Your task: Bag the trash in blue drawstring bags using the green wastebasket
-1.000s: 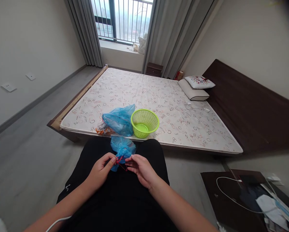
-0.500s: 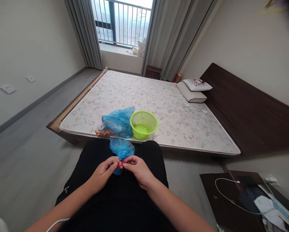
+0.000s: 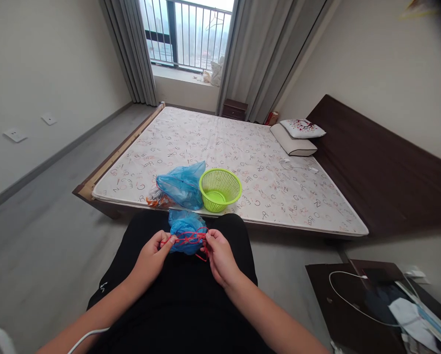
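Observation:
Thin red string [image 3: 188,239] stretches in loose loops between my two hands, above my lap. My left hand [image 3: 154,250] pinches one side of it between thumb and fingertips. On the other side, my right hand [image 3: 217,253] grips the string, with a loop hanging below its fingers. Right behind the string, a crumpled blue plastic bag [image 3: 185,223] rests between my thighs; its contents are hidden. A larger blue plastic bag [image 3: 185,187] lies on the mattress edge beyond, beside a green plastic basket [image 3: 220,189].
The bare mattress [image 3: 242,147] on a dark wooden bed frame spreads ahead of my knees. Two pillows [image 3: 298,137] lie near the headboard [image 3: 371,162]. At right stands a dark low table [image 3: 338,300] with a white cable and a face mask.
My hands, close together at the string before, have moved apart. More red string now shows spread between them, across the front of the small blue bag.

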